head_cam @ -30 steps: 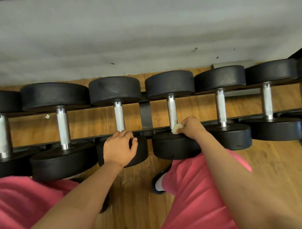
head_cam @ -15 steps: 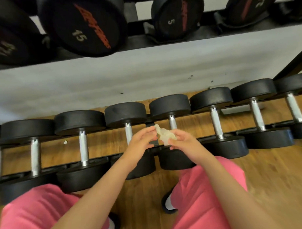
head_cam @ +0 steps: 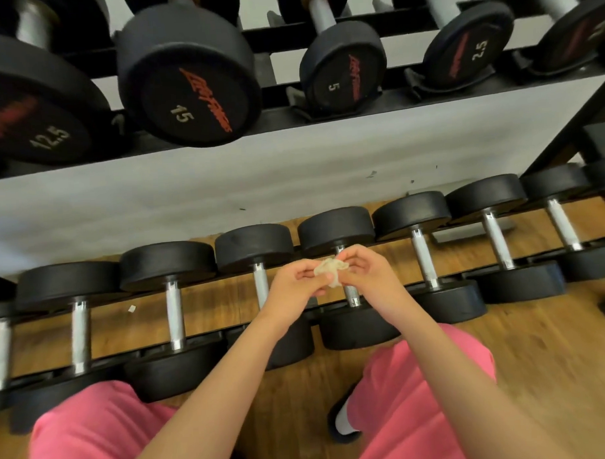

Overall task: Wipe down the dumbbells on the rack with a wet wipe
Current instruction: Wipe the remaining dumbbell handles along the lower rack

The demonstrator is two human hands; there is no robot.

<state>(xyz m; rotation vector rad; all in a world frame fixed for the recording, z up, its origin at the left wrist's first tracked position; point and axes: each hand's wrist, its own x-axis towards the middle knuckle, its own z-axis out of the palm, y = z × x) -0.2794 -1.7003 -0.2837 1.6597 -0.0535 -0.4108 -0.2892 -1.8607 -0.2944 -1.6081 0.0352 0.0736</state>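
Both hands, left hand and right hand, pinch a crumpled wet wipe above the lower-row dumbbells.

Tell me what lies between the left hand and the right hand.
In the head view, the crumpled wet wipe lies between the left hand and right hand, pinched by both, above a dumbbell handle.

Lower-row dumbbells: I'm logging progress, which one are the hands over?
The dumbbell whose handle runs behind the wet wipe, pinched between left hand and right hand; neighbouring handles lie to either side of the hands.
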